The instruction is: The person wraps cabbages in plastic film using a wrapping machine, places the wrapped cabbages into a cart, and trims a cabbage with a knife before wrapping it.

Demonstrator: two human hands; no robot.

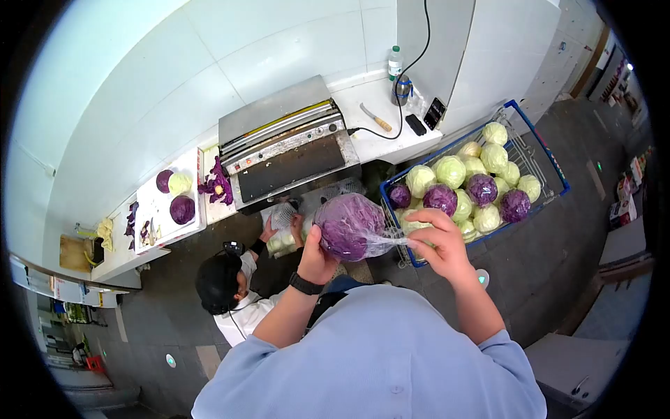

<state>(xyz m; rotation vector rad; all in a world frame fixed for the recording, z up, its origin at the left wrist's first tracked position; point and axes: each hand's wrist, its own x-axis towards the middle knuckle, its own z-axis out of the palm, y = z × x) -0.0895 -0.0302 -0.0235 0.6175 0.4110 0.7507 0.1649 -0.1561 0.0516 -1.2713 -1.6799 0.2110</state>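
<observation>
A large red cabbage (345,220) in clear film is held up in front of my chest. My left hand (315,261) is closed round its lower left side, with a black band on the wrist. On the cabbage's right, the plastic film (389,241) is drawn out into a twisted tail. My right hand (441,246) pinches the end of that tail between thumb and fingers. Just beyond my right hand stands a blue-rimmed shopping cart (553,165) full of cabbages, both pale green (450,170) and red (481,188), several of them shiny with film.
A film wrapping machine (289,167) stands on the counter, with a knife (377,117), bottle (395,61) and phone (434,113) to its right. Cabbages sit on a white board (150,199) at left. A co-worker in a dark cap (218,281) crouches low at my left.
</observation>
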